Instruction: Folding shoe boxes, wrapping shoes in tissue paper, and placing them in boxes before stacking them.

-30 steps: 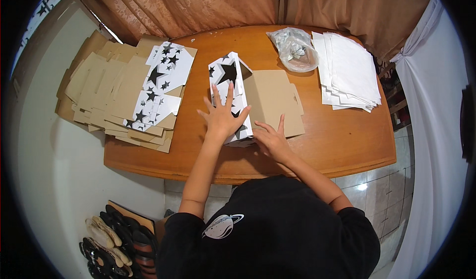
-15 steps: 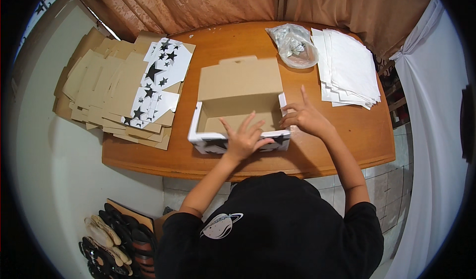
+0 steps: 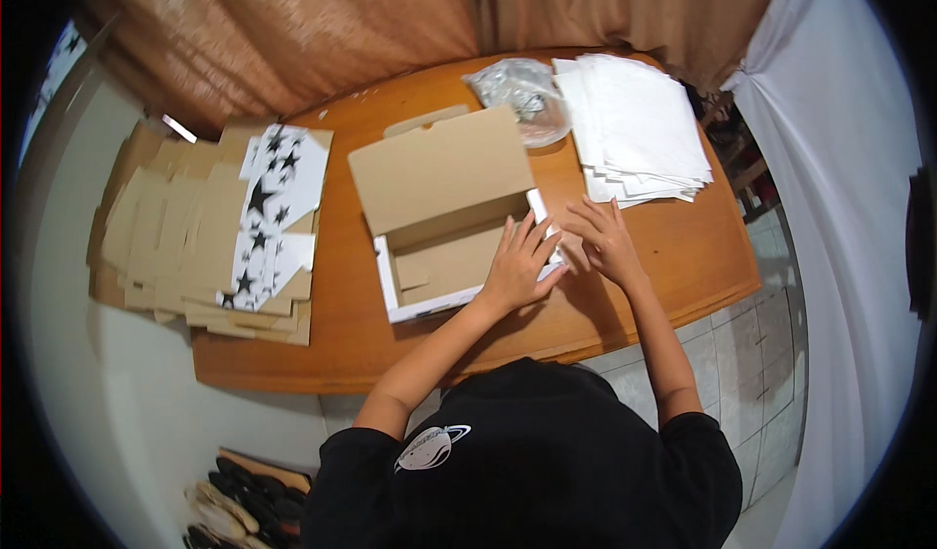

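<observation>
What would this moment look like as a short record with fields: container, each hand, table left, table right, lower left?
Container: cardboard box, brown inside, white rims, lid raised on the far side
Left hand: fingers spread over the box's near side, toward its right end
Right hand: just beyond the box's right end, fingers bent; contact unclear
Table left: pile of flat cardboard, a white star-patterned piece on top
Table right: clear plastic bag, partly behind the lid; white sheets stacked beside it
Lower left: footwear
</observation>
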Demonstrator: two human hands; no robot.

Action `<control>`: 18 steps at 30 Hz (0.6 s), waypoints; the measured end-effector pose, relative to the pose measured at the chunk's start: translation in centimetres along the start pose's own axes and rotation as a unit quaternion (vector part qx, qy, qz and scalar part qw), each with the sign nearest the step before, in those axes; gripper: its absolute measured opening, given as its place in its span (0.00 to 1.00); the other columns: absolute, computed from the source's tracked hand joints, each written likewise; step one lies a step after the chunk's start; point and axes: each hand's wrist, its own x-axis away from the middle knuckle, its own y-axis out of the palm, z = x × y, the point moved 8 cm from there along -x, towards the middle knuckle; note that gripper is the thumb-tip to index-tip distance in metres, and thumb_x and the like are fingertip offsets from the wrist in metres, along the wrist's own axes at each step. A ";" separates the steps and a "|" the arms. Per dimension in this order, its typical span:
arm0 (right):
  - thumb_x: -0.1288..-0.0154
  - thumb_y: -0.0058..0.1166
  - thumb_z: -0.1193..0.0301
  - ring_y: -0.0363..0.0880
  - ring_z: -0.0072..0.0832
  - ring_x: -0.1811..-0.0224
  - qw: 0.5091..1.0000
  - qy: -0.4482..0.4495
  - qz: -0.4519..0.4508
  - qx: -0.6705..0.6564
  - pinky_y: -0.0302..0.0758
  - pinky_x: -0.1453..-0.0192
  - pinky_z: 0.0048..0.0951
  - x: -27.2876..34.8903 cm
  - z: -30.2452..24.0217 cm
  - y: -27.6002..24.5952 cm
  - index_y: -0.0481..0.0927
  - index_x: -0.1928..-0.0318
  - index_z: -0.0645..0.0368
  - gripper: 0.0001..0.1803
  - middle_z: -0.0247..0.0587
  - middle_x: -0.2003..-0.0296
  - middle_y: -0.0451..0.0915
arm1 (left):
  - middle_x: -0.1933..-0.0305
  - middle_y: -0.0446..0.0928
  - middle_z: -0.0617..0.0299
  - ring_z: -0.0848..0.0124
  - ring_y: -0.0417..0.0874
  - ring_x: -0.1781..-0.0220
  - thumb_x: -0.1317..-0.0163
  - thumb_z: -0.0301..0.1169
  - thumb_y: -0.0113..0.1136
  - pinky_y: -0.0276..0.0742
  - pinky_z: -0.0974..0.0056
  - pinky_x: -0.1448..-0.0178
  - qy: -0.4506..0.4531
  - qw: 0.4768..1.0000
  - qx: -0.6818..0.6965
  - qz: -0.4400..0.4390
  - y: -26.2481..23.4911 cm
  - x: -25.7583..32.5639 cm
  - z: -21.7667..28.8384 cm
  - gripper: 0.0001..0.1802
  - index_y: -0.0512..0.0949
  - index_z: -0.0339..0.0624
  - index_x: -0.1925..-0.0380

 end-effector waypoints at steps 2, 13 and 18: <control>0.50 0.53 0.78 0.63 0.40 0.39 0.990 0.105 0.099 0.004 0.50 0.35 0.56 0.9 3.6 -1.3 0.76 0.54 0.47 0.21 0.35 0.45 0.69 | 0.41 0.65 0.51 0.50 0.61 0.36 0.47 0.42 0.59 0.53 0.43 0.35 0.032 0.997 0.062 0.020 0.9 -3.4 0.5 0.24 0.72 0.42 0.52; 0.44 0.52 0.71 0.65 0.42 0.41 0.916 0.314 0.192 0.159 0.56 0.37 0.51 1.0 18.8 0.1 0.76 0.53 0.54 0.16 0.40 0.47 0.71 | 0.42 0.65 0.45 0.50 0.65 0.39 0.48 0.38 0.57 0.59 0.48 0.37 0.099 0.979 0.049 -0.174 14.7 -15.2 -1.4 0.31 0.64 0.37 0.45; 0.45 0.54 0.69 0.65 0.37 0.40 0.925 0.337 0.089 0.150 0.51 0.35 0.54 1.6 21.5 1.9 0.76 0.53 0.50 0.17 0.34 0.47 0.72 | 0.46 0.69 0.44 0.50 0.69 0.43 0.46 0.37 0.57 0.64 0.54 0.40 0.029 0.974 0.151 -0.169 16.7 -15.7 -3.9 0.30 0.65 0.34 0.45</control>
